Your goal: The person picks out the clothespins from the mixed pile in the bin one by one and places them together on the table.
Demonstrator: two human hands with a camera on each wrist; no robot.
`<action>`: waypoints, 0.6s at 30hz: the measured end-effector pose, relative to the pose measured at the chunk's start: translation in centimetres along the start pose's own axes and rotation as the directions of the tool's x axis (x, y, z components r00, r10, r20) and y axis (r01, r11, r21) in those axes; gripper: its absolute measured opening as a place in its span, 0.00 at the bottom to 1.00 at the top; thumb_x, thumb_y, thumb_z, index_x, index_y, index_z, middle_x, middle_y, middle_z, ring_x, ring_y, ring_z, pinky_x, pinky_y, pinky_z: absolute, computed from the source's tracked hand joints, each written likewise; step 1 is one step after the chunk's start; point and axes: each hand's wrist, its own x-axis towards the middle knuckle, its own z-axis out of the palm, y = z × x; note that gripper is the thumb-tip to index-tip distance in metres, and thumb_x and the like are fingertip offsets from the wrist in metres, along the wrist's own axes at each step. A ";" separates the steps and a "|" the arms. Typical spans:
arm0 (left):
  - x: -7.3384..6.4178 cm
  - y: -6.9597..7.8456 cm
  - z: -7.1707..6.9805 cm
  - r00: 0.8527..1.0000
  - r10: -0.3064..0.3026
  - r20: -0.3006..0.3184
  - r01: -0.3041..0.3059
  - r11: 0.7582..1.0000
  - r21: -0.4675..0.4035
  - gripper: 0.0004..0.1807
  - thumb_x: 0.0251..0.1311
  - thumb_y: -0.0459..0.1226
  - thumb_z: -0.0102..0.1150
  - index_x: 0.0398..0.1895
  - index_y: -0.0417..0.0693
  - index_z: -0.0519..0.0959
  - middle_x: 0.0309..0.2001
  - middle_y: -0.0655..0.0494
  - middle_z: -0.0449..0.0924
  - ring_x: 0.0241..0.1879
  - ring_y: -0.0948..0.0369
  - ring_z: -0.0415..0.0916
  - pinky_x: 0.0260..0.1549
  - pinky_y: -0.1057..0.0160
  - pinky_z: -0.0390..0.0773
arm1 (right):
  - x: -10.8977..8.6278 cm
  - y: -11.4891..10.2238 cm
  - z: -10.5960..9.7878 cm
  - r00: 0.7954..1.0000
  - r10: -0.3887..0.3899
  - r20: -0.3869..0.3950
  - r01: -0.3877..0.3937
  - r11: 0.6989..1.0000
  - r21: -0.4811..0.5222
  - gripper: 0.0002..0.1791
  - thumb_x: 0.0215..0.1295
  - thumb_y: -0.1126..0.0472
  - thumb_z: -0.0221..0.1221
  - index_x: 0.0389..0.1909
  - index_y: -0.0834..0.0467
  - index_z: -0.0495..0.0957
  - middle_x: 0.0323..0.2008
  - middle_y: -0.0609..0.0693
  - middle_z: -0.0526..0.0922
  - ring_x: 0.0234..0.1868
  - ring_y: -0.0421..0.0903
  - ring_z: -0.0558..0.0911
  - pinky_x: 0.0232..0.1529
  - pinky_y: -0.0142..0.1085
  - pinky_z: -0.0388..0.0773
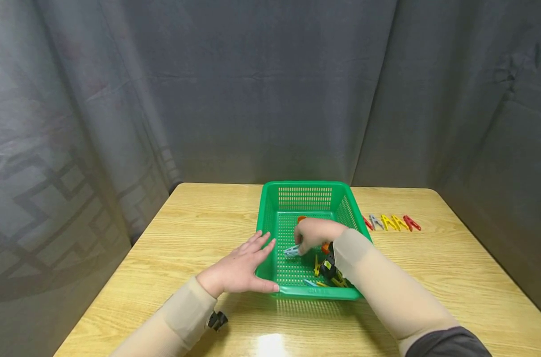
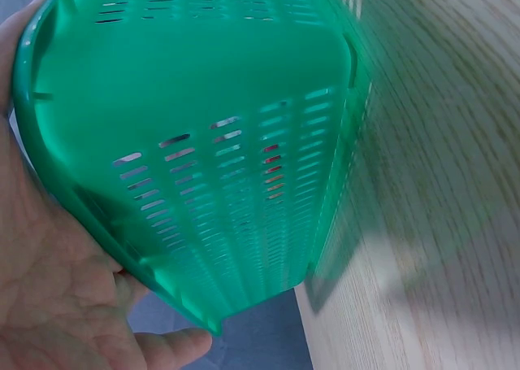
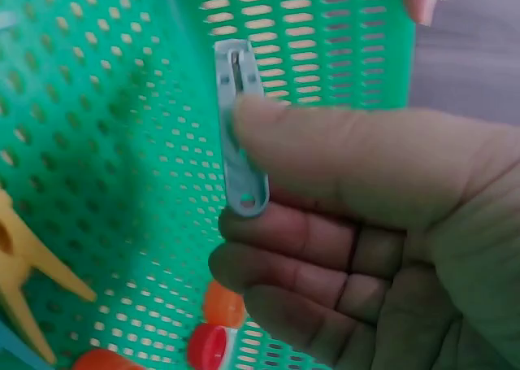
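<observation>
A light blue clothespin (image 1: 291,251) is pinched between the thumb and fingers of my right hand (image 1: 316,233), inside the green plastic basket (image 1: 315,292). The right wrist view shows this clothespin (image 3: 236,158) upright under the thumb, above the perforated floor. With fingers spread, my left hand (image 1: 242,267) rests against the basket's left rim near the front corner. On the basket floor lie a yellow clothespin (image 1: 317,266) and, near the front wall, another light blue one (image 1: 310,282). My right wrist and its camera hide part of the basket's contents.
Right of the basket, a row of clothespins lies on the wooden table (image 1: 208,223): a grey one (image 1: 376,222), yellow ones (image 1: 399,222) and red ones (image 1: 411,223). Orange and red round pieces (image 3: 208,346) sit in the basket. Grey curtains (image 1: 252,99) stand behind the table.
</observation>
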 end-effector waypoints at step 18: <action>0.0 0.1 -0.1 1.000 -0.015 0.009 0.015 1.000 0.016 0.60 0.49 0.74 0.48 0.77 0.50 0.44 0.77 0.56 0.32 0.75 0.55 0.26 0.69 0.47 0.46 | -3.9 1.8 -3.1 0.934 -0.178 -0.311 0.211 0.975 0.073 0.10 0.60 0.55 0.66 0.40 0.55 0.85 0.33 0.41 0.80 0.30 0.40 0.74 0.34 0.36 0.75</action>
